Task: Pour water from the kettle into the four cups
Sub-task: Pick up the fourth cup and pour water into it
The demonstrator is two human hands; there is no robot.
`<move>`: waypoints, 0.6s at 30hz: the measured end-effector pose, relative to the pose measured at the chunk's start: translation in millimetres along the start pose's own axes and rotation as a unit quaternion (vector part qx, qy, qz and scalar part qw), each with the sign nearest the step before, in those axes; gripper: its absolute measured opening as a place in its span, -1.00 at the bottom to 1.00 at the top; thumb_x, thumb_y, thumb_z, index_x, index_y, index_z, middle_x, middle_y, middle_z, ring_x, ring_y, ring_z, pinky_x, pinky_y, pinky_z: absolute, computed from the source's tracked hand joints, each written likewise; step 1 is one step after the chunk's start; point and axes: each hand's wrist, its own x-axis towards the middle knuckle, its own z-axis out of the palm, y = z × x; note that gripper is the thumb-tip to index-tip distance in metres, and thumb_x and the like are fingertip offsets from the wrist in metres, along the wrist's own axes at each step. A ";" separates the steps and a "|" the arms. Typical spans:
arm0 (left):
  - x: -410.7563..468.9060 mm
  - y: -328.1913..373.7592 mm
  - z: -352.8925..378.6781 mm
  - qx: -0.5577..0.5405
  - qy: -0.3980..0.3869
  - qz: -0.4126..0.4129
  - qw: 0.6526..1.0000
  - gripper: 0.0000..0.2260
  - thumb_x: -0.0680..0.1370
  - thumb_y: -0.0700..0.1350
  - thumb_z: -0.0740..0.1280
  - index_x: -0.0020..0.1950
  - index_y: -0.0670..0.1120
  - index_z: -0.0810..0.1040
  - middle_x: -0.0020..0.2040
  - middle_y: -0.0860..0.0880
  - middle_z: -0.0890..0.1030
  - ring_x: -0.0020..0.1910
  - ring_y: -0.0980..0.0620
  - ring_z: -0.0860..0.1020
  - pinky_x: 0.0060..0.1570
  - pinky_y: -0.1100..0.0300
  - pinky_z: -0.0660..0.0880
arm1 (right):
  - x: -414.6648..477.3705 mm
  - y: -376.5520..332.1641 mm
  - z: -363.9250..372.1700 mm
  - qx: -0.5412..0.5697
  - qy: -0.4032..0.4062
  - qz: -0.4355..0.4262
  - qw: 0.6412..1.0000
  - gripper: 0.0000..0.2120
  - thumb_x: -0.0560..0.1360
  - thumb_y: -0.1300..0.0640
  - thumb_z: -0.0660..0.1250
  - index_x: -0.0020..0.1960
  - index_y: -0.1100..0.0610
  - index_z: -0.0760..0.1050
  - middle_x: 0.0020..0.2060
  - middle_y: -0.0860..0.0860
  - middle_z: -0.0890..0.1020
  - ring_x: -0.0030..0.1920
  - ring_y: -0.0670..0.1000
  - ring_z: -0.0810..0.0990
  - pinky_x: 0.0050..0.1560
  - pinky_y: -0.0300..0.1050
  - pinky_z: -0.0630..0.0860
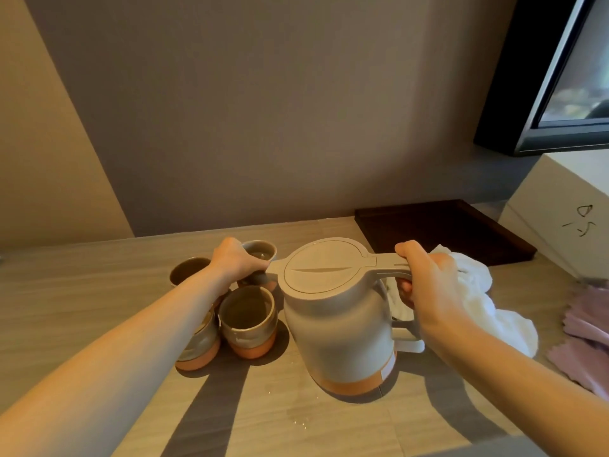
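I have my right hand [428,285] wrapped around the kettle's loop handle [392,268], thumb lying along the top bar, a firm closed grip. The kettle [339,318] stands near the middle of the desk [99,272], leaning slightly left, its spout [275,267] reaching toward the far cup [260,255]. My left hand [237,262] curls around that cup to steady it; some water seems to sit inside.

The kettle is smooth matte plastic, pale grey with an orange band at the base and a flat round lid [324,267]. I judge it fairly heavy if full, so the handle is the only sensible hold, and the weight will pull forward as I tip.

The four cups cluster just left of it: the held one, a back-left cup [189,270], a front cup [247,319] and a near-left cup [199,344] partly hidden under my forearm. They look like glazed stoneware with bare terracotta bases, stiff, breakable, and probably slippery when wet. Droplets [300,422] already spot the desk, so I'd pour slowly. A crumpled white cloth [474,291] lies behind the handle.
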 end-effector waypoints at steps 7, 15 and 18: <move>4.6 -5.1 9.2 0.042 -0.004 -0.011 0.999 -0.67 0.42 -0.16 0.50 0.11 -0.21 0.51 -0.15 -0.10 0.56 -0.12 -0.03 0.56 -0.17 0.16 0.50 | 1.4 -0.6 -0.3 0.001 -0.006 0.004 1.000 -0.66 0.51 0.04 0.24 -0.39 0.16 0.46 -0.53 0.01 0.41 -0.39 -0.03 0.37 -0.32 -0.19 0.35; -6.6 -5.7 -3.2 0.072 -0.046 0.009 0.996 -0.25 0.33 -0.02 0.58 0.40 -0.11 0.27 0.10 -0.10 0.46 0.06 -0.07 0.48 -0.01 0.04 0.51 | -0.2 0.8 -4.0 -0.001 -0.010 0.010 1.000 -0.64 0.51 0.05 0.23 -0.41 0.18 0.41 -0.53 0.04 0.38 -0.42 -0.02 0.34 -0.35 -0.18 0.33; -9.5 -4.5 -14.1 0.019 -0.023 0.030 0.999 -0.22 0.40 0.00 0.53 0.49 -0.12 0.21 0.37 -0.16 0.42 0.28 -0.15 0.43 0.17 -0.05 0.43 | -3.7 -2.2 -5.3 -0.001 -0.012 0.012 1.000 -0.63 0.52 0.08 0.23 -0.43 0.20 0.36 -0.53 0.07 0.33 -0.44 -0.02 0.31 -0.38 -0.21 0.29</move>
